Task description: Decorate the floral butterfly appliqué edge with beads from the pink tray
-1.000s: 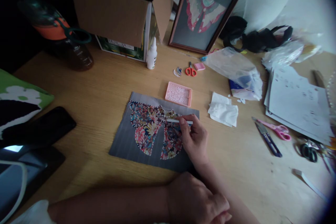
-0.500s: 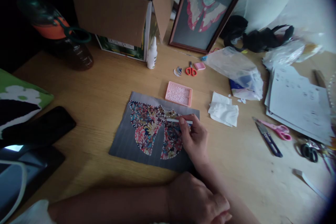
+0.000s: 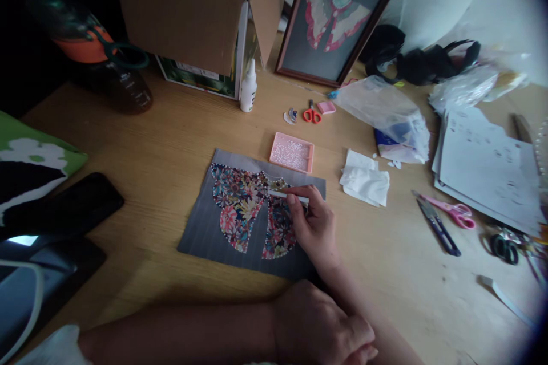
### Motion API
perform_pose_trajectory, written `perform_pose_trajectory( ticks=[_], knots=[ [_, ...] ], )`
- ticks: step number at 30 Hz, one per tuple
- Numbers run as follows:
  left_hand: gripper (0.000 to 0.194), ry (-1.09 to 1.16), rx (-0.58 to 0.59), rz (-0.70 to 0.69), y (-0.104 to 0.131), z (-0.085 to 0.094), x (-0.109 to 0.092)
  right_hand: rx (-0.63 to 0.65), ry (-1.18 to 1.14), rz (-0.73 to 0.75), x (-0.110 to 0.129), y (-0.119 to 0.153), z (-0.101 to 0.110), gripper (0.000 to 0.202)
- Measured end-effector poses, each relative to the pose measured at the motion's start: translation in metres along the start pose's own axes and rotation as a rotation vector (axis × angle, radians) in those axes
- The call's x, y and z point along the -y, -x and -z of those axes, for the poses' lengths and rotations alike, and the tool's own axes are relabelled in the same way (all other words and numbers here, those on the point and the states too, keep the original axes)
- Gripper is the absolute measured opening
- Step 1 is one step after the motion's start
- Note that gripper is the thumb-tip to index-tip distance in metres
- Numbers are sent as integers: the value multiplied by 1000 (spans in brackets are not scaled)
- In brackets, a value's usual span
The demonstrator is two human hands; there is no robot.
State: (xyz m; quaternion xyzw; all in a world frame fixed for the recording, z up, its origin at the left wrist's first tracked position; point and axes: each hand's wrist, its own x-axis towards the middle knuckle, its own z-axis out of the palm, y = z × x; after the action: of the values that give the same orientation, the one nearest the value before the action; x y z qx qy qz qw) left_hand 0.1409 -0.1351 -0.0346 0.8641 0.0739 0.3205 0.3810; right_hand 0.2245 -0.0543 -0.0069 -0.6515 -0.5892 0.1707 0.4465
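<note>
Between the thumb and fingers of my right hand [image 3: 314, 221] is a thin white stick [image 3: 280, 194], its tip at the neck of a floral fabric cutout [image 3: 240, 199]. White beads line the edges of the cutout, which lies on a dark grey sheet [image 3: 201, 239]. Just behind the sheet, a pink tray [image 3: 310, 161] holds many tiny white beads. My left hand [image 3: 321, 325] rests near the front edge, against my right forearm, with its fingers curled; what they hold, if anything, is hidden.
A framed butterfly-like piece [image 3: 285, 60], a white bottle [image 3: 248, 88] and a cardboard box [image 3: 180, 17] stand at the back. Small red scissors [image 3: 312, 115] lie behind the tray. Tissue [image 3: 363, 179], snips [image 3: 440, 231] and papers [image 3: 483, 165] are on the right; a phone [image 3: 85, 202] is left.
My right hand has shifted slightly left with the white stick, whose tip is a little nearer the middle of the cutout's neck. My left hand has not visibly moved.
</note>
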Motion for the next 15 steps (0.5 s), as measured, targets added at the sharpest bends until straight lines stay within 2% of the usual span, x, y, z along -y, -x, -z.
perform_pose_trajectory(
  ticks=[3,8,12,15],
  knots=[
    [26,2,20,9,1,-2,0,11,0,-5,0,0,0,14],
    [26,-7,-36,-8,1,-3,1,15,-7,-6,-1,0,0,15],
    [24,-11,26,7,0,0,0,15,3,-13,-1,1,1,15],
    [24,-1,31,10,-1,1,0,7,10,-15,0,0,1,15]
  ],
)
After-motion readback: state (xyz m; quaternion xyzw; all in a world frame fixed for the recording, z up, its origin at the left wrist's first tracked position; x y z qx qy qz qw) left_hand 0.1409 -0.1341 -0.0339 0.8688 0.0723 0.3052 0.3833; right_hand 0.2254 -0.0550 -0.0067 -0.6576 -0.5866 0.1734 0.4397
